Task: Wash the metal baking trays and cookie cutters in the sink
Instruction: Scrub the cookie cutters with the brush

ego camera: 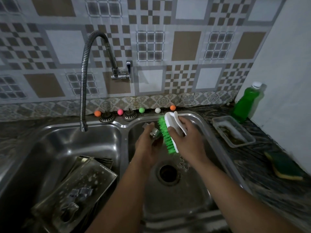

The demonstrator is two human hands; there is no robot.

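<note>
A small metal cookie cutter is gripped in the left hand over the right sink basin, touched by the green bristles of a white scrubbing brush clamped in the right hand. Soapy baking trays are stacked in the left basin. Directly below lies an uncovered drain; a wet, slipping cutter could probably be dropped there. Little room is left between the basin walls.

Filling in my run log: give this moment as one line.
step: scrubbing | left hand: cookie cutter | right hand: green-bristled scrub brush | place: over right sink basin | trays: left basin
</note>
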